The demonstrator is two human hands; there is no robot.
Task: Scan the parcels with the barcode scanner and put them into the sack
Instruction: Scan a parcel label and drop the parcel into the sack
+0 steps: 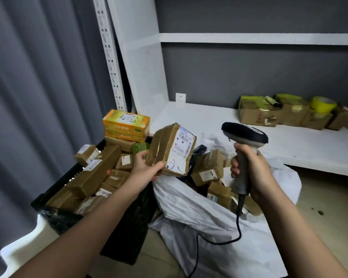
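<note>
Left hand (pixel 147 166) has a brown parcel (pixel 172 149) up in the air, fingers (pixel 142 155) clamped round its lower left corner, thumb along the bottom edge, and the white shipping label is turned toward the right side. Right hand (pixel 249 169) grips the barcode scanner (pixel 243 141) by the handle, fingers wrapped tight, head aimed left and slightly down, its cable trailing to the floor. The parcel hangs just above the near rim of the white sack (pixel 199 213), which gapes open with several boxes already inside; the black crate (pixel 68 197) to the left is piled high with more parcels. This looks like the scan itself. To do it cleanly, I'd tilt the label flat to the scanner's nose, keep the barcode strip on the label's right edge clear of the thumb, and hold both hands steady while triggering. Then it's a short drop, straight down into the sack mouth.
</note>
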